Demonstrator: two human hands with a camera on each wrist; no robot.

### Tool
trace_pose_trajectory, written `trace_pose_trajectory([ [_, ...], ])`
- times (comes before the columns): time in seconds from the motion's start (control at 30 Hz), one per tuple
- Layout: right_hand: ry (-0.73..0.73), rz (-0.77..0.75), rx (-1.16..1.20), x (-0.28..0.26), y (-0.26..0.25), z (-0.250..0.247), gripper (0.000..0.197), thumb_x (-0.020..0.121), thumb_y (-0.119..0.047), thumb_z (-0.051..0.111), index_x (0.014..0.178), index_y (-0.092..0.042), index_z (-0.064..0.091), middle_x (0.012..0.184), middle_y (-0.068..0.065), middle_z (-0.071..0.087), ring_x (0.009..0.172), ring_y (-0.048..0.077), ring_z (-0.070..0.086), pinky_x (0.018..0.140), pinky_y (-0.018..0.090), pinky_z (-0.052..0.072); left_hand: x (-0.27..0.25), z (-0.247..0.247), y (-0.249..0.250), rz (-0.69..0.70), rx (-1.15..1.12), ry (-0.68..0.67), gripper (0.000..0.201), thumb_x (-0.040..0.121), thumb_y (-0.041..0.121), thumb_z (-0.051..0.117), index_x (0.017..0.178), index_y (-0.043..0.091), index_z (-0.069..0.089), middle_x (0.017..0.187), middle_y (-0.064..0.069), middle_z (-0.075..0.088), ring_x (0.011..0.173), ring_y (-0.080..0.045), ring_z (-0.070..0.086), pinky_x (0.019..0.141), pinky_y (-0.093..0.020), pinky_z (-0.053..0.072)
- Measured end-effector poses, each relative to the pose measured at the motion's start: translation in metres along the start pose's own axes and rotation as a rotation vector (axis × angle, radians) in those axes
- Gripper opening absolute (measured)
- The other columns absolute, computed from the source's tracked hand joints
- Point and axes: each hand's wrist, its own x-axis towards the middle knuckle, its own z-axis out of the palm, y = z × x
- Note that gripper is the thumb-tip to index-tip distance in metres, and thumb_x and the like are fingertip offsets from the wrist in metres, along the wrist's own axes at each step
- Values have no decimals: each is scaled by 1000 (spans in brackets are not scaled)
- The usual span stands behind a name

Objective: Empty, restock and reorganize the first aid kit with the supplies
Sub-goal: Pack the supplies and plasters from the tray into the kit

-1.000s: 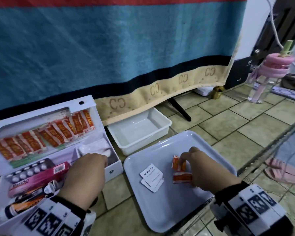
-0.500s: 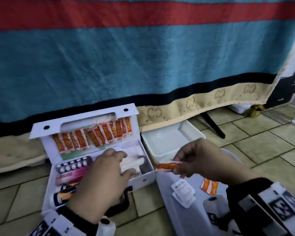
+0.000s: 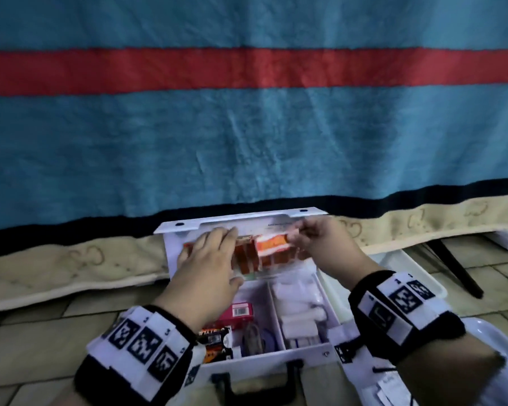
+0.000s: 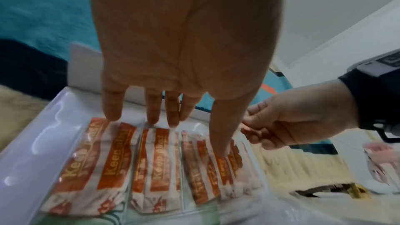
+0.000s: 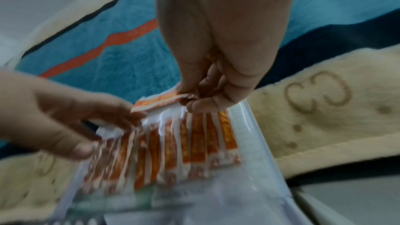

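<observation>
Head view: first aid kit open on floor, lid up vs blanket. My left hand flat, fingers straight on plaster strips in lid pocket. My right hand pinches one plaster.

Left wrist: fingertips touch strips' top edge.

Right wrist: plaster pinched just above row.

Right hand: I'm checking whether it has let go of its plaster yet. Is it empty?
No, the right hand pinches an orange plaster packet at the top of the row in the kit lid.
</observation>
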Motion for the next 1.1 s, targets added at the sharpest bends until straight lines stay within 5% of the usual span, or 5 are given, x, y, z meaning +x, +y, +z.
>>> trace_pose_trajectory([
  [0.2,172,-107,32,27,-14,12,26,82,-5,69,65,-25,65,68,-5,65,66,16,64,70,33,56,-5,3,-12,65,-101,-28,67,87,32,58,144,34,24,136,10,25,129,-14,33,107,-33,32],
  [0.37,60,-203,-284,28,-22,31,9,79,-8,72,79,-17,72,67,-13,63,57,-13,56,58,5,39,-8,5,-17,79,-139,-55,73,86,29,63,145,39,21,148,13,16,137,-12,25,114,-35,27],
  [0.6,-112,-454,-829,32,-41,44,21,83,-10,63,100,-20,73,103,1,70,103,21,55,86,29,45,-11,6,-17,67,-184,-36,75,82,27,68,143,39,26,146,15,19,133,-14,35,110,-33,34],
  [0.87,-279,-516,-1119,29,-58,58,25,82,-7,54,101,-14,69,100,10,65,101,30,59,82,35,51,-11,7,-18,84,-219,-10,77,79,25,69,141,41,27,136,18,28,126,-11,40,104,-28,39],
  [1.1,-248,-526,-981,27,-55,59,31,81,-2,49,107,-16,57,103,7,65,101,28,58,81,33,45,-11,0,-14,75,-206,-22,72,88,23,59,146,38,19,144,17,24,133,-11,33,107,-23,30],
])
